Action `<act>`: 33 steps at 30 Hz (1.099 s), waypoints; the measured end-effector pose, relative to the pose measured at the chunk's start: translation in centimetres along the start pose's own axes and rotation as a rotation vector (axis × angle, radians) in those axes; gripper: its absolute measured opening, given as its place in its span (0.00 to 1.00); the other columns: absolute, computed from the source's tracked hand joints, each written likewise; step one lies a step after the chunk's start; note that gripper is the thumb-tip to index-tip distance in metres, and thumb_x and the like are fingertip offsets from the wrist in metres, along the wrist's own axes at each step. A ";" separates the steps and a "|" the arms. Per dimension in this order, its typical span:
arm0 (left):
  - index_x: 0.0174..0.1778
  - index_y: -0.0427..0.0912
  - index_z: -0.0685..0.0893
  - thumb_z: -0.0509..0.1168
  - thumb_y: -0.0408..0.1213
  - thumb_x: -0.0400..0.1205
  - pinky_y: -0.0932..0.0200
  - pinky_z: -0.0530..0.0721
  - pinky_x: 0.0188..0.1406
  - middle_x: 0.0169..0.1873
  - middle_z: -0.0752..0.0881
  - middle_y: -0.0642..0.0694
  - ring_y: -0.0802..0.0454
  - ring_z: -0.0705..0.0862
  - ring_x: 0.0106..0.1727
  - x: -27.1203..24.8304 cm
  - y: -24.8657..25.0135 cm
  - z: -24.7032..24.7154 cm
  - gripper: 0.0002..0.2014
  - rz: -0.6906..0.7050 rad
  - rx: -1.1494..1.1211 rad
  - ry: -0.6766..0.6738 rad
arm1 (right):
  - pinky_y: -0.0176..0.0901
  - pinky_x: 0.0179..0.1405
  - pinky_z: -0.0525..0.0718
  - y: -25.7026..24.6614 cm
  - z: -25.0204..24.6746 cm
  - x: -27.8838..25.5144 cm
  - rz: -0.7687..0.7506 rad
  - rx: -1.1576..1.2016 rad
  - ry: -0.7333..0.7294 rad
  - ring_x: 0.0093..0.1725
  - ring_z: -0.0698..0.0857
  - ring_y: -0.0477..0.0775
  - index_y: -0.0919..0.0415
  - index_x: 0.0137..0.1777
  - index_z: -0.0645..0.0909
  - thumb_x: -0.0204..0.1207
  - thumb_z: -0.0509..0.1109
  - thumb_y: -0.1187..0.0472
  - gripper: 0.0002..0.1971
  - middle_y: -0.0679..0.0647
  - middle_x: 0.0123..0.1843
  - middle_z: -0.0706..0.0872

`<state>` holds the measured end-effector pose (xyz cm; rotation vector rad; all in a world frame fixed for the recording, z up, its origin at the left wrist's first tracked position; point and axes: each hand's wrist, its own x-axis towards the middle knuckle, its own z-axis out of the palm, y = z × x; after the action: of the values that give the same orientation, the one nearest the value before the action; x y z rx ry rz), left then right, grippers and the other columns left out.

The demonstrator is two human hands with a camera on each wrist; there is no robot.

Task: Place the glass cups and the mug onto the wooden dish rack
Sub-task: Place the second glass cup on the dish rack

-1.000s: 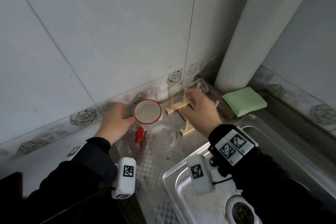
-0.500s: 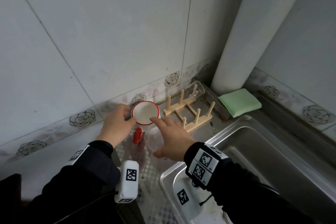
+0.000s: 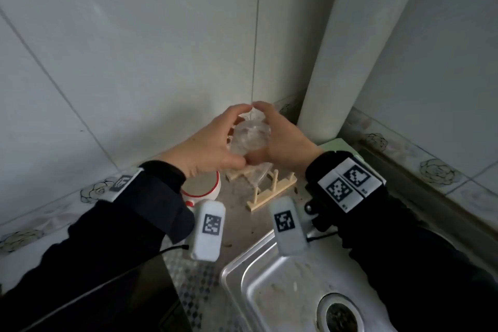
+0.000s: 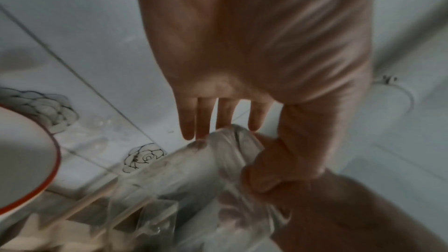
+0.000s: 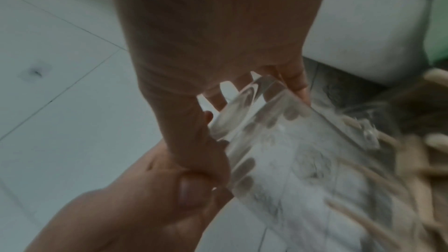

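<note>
A steel sink lies nearest. Beyond it, the red-rimmed mug stands beside the wooden dish rack. Above the rack, a glass cup is grasped by the left hand and right hand together.

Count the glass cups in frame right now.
2. The held glass cup is gripped between the left hand and right hand above the wooden rack. The second glass cup lies on the rack below, partly hidden. The hands may hide others.
</note>
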<state>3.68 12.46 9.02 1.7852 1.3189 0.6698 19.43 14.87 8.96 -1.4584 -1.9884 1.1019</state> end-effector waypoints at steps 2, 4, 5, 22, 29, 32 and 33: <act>0.78 0.54 0.54 0.76 0.34 0.64 0.56 0.72 0.68 0.74 0.68 0.43 0.47 0.70 0.73 1.5 0.5 0.6 0.51 0.017 0.131 0.035 | 0.43 0.62 0.74 -0.2 -0.9 0.7 -0.001 -0.022 0.033 0.72 0.73 0.57 0.46 0.80 0.56 0.55 0.81 0.65 0.55 0.58 0.73 0.73; 0.79 0.54 0.52 0.79 0.38 0.63 0.57 0.70 0.66 0.75 0.67 0.41 0.45 0.69 0.73 2.8 0.4 1.2 0.53 0.014 0.243 0.059 | 0.45 0.63 0.75 -0.4 -1.5 1.2 0.004 0.008 0.036 0.70 0.75 0.58 0.48 0.80 0.56 0.56 0.80 0.67 0.54 0.58 0.73 0.72; 0.79 0.53 0.52 0.79 0.41 0.62 0.56 0.69 0.65 0.74 0.67 0.40 0.44 0.70 0.73 3.3 0.3 1.4 0.54 0.021 0.281 0.080 | 0.47 0.65 0.77 -0.5 -1.6 1.5 -0.002 0.014 0.031 0.69 0.76 0.58 0.49 0.81 0.56 0.57 0.79 0.67 0.53 0.58 0.73 0.72; 0.78 0.49 0.57 0.79 0.42 0.60 0.54 0.73 0.63 0.73 0.64 0.40 0.42 0.72 0.68 8.7 -4.0 3.5 0.52 -0.103 0.282 0.278 | 0.46 0.69 0.72 7.7 -1.4 5.7 0.211 -0.093 0.135 0.73 0.75 0.63 0.56 0.77 0.68 0.79 0.59 0.64 0.25 0.62 0.75 0.76; 0.77 0.46 0.58 0.79 0.39 0.62 0.57 0.68 0.59 0.75 0.62 0.41 0.42 0.69 0.69 9.0 -6.0 3.9 0.50 -0.146 0.307 0.258 | 0.59 0.69 0.77 9.5 0.7 6.9 0.267 -0.159 0.044 0.69 0.78 0.65 0.47 0.74 0.70 0.77 0.55 0.65 0.26 0.59 0.73 0.77; 0.76 0.46 0.59 0.79 0.40 0.60 0.56 0.69 0.61 0.75 0.62 0.41 0.42 0.69 0.70 9.5 -6.7 4.2 0.50 -0.162 0.320 0.242 | 0.56 0.70 0.75 10.0 1.0 7.2 0.269 -0.159 0.040 0.70 0.77 0.65 0.46 0.74 0.70 0.75 0.55 0.66 0.27 0.58 0.74 0.76; 0.76 0.47 0.60 0.79 0.40 0.59 0.56 0.69 0.62 0.74 0.63 0.41 0.42 0.70 0.70 9.6 -6.9 4.3 0.50 -0.167 0.321 0.233 | 0.54 0.71 0.75 10.1 1.0 7.2 0.267 -0.164 0.041 0.71 0.77 0.64 0.47 0.74 0.70 0.75 0.55 0.66 0.28 0.58 0.75 0.76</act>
<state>6.49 21.24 0.45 1.8589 1.7958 0.6128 22.08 22.55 -0.50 -1.8599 -1.9337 1.0224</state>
